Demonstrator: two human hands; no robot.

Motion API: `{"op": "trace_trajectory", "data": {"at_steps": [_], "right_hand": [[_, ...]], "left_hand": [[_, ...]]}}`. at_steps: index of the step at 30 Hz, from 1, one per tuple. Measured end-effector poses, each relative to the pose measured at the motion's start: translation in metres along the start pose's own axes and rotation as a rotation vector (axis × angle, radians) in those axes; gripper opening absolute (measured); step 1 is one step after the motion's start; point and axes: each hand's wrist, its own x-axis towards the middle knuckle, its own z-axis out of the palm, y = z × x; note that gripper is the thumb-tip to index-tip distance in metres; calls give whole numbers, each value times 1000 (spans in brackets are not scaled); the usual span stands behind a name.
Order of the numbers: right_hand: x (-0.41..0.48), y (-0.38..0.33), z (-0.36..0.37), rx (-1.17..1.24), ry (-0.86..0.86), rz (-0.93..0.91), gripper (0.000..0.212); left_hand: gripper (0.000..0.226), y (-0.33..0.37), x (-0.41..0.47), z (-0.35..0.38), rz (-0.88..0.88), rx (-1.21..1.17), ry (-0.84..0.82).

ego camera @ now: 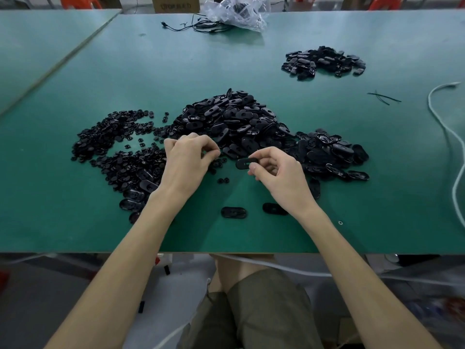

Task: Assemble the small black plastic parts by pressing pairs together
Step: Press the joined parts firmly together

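My right hand (pixel 279 170) pinches a black oval plastic shell (pixel 245 162) just above the green table (pixel 75 210). My left hand (pixel 187 159) hovers to its left with fingertips curled together; whether they pinch a small part is hidden. A large heap of oval shells (pixel 234 119) lies behind both hands and spreads to the right. A spread of small round black parts (pixel 115 139) lies at the left. Two small round parts (pixel 223 180) sit between my hands. Two oval shells (pixel 233 212) (pixel 273 209) lie near the front under my wrists.
A separate pile of black oval pieces (pixel 324 62) sits at the back right. A clear plastic bag (pixel 236 11) and black cables (pixel 196 26) lie at the far edge. A white cable (pixel 448 137) runs along the right side. Black ties (pixel 383 96) lie nearby.
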Motion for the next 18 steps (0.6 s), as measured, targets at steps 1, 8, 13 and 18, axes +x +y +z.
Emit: {"op": "trace_trajectory", "data": {"at_steps": [1,8,13,18], "right_hand": [[0,0,0,1,2,-1,10],[0,1,0,-3,24,-6,11],[0,1,-1,1,69,-3,12],[1,1,-1,11,71,13,11]], "left_hand": [[5,3,-1,2,-7,-48,5],[5,27,-8,14,-92,-501,-25],[6,31,-10,23,-70,-572,-64],[12,27,-12,24,-79,-680,-5]]}}
